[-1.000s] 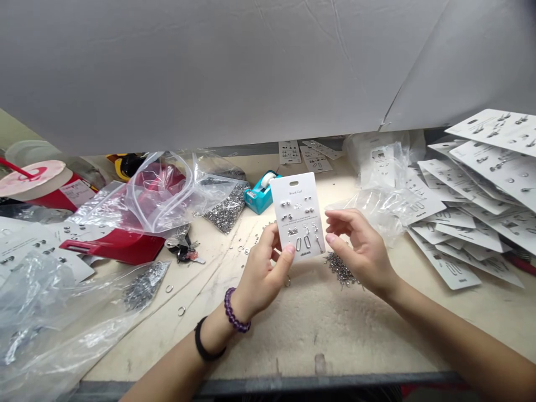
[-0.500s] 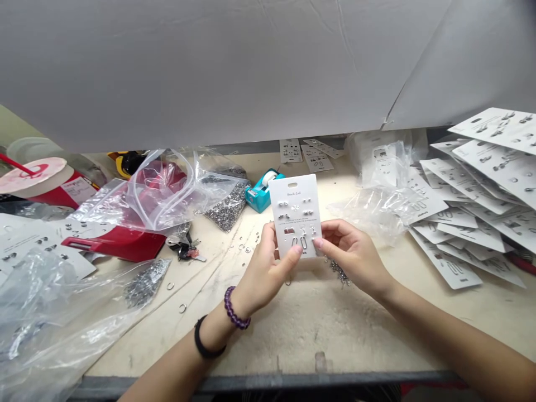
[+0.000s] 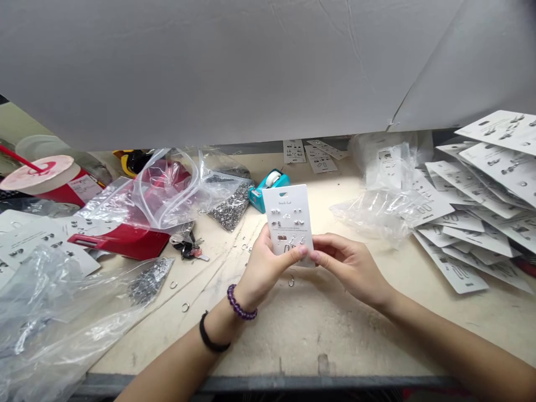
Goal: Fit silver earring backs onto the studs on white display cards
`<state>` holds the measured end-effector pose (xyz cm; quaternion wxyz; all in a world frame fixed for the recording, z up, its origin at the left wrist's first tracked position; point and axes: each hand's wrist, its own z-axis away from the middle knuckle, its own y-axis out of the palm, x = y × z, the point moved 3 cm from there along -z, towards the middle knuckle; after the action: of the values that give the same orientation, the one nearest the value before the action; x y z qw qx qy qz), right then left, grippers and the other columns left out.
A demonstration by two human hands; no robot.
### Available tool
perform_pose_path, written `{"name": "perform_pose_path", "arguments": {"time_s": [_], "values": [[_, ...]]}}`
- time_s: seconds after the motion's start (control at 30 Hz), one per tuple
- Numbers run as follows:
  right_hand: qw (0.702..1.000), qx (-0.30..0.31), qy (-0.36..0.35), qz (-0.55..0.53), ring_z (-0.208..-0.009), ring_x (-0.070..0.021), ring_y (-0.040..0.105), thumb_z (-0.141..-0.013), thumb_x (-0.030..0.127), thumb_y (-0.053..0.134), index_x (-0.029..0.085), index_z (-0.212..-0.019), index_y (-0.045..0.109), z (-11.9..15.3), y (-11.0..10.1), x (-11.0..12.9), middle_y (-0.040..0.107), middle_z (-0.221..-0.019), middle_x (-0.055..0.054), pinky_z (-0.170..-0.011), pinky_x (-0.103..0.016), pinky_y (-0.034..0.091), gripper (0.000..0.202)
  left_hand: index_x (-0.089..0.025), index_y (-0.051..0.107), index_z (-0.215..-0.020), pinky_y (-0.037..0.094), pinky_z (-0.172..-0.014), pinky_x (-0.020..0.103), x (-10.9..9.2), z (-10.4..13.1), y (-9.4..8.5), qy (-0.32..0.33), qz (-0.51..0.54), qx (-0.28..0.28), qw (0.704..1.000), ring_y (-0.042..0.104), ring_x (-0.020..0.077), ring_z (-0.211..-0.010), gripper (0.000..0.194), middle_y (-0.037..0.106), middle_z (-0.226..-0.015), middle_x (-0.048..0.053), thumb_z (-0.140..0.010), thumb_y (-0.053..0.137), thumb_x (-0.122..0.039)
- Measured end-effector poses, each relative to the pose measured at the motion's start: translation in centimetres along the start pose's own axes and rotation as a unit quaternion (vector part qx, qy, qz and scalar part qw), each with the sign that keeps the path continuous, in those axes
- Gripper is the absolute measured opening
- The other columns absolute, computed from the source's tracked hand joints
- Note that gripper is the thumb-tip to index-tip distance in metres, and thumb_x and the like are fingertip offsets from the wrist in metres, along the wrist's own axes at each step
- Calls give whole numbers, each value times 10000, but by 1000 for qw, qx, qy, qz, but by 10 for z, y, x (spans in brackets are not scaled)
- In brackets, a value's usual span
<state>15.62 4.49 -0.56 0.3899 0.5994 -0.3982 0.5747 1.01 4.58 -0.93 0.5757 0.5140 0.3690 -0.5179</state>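
Observation:
A white earring card (image 3: 288, 215) with several small silver earrings on it stands nearly upright between my hands. My left hand (image 3: 268, 259) grips its lower left edge, the thumb lying over the front and the other fingers hidden behind. On the lower right corner, my right hand (image 3: 349, 268) pinches the card with thumb and fingers. A single silver ring (image 3: 291, 281) lies on the table just below the card. Behind the card sits a teal tape dispenser (image 3: 268, 190).
A fanned pile of earring cards (image 3: 464, 268) fills the right side, beside crumpled clear bags (image 3: 372, 212). To the left lie a bag of small metal parts (image 3: 230, 206), a red tool-like piece (image 3: 125, 241), keys (image 3: 190, 245) and a lidded cup (image 3: 50, 178). A grey panel (image 3: 234, 72) overhangs the back.
The card has moved slightly left and down, and its top tilts back a little. My left thumb has shifted right, close to the right thumb. The view has turned slightly.

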Motion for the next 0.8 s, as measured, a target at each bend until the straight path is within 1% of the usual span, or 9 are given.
{"name": "perform_pose_path", "arguments": {"time_s": [0.1, 0.2, 0.3, 0.37, 0.4, 0.47, 0.53, 0.6, 0.8], "values": [[996, 4, -19, 86, -913, -153, 608, -812, 268, 558, 233, -1022, 629, 2, 0, 5, 648, -1009, -29, -793, -311, 510, 224, -151, 517, -994, 484, -763, 319, 0, -2, 0, -21, 29, 21, 999, 613, 192, -859, 433, 652, -968, 70, -624, 731, -222], [981, 5, -52, 185, -867, -147, 608, -833, 271, 520, 212, -1028, 630, 0, -6, 10, 650, -966, -39, -756, -300, 506, 231, -151, 561, -972, 482, -720, 284, -5, -3, -2, -38, 81, 26, 996, 613, 172, -822, 382, 660, -928, 53, -630, 721, -205], [955, -54, -76, 280, -826, -141, 604, -830, 244, 515, 179, -988, 635, -11, -21, 14, 657, -915, -45, -707, -277, 497, 209, -172, 581, -944, 483, -670, 226, -15, -7, -11, -6, 148, 1, 989, 605, 126, -783, 348, 658, -869, 7, -624, 718, -165], [934, -69, -74, 342, -810, -140, 598, -834, 218, 499, 167, -954, 639, -23, -31, 15, 658, -902, -46, -682, -270, 486, 192, -179, 582, -855, 481, -609, 187, -20, -10, -18, 15, 199, -11, 980, 592, 88, -706, 289, 644, -803, -28, -607, 726, -146], [924, -59, -73, 371, -800, -139, 595, -836, 205, 490, 164, -935, 642, -29, -33, 15, 657, -892, -45, -676, -269, 480, 186, -178, 571, -807, 477, -571, 170, -22, -11, -21, 14, 229, -16, 973, 578, 71, -658, 271, 631, -766, -43, -594, 734, -142], [904, -11, -73, 421, -795, -138, 589, -836, 179, 481, 158, -895, 647, -41, -33, 14, 655, -877, -44, -688, -268, 466, 178, -175, 549, -760, 460, -500, 144, -23, -13, -26, -11, 291, -23, 956, 547, 49, -579, 288, 600, -693, -64, -561, 755, -143], [885, 39, -75, 458, -799, -138, 582, -832, 161, 481, 156, -866, 650, -49, -28, 12, 649, -869, -44, -707, -264, 450, 172, -178, 542, -769, 441, -456, 125, -22, -13, -29, -46, 346, -25, 937, 532, 40, -545, 326, 577, -653, -73, -538, 768, -140], [868, 71, -70, 487, -783, -133, 574, -828, 160, 486, 164, -859, 652, -54, -21, 10, 637, -860, -40, -700, -253, 435, 169, -182, 542, -800, 432, -441, 116, -22, -13, -29, -69, 381, -18, 922, 538, 41, -549, 357, 572, -651, -74, -531, 770, -125], [813, 134, -44, 564, -694, -124, 550, -802, 241, 531, 228, -928, 637, -59, -6, 0, 598, -887, -19, -582, -227, 377, 165, -175, 537, -805, 430, -449, 111, -21, -9, -24, -93, 393, 43, 914, 539, 42, -563, 345, 551, -644, -66, -547, 760, -122]]}}
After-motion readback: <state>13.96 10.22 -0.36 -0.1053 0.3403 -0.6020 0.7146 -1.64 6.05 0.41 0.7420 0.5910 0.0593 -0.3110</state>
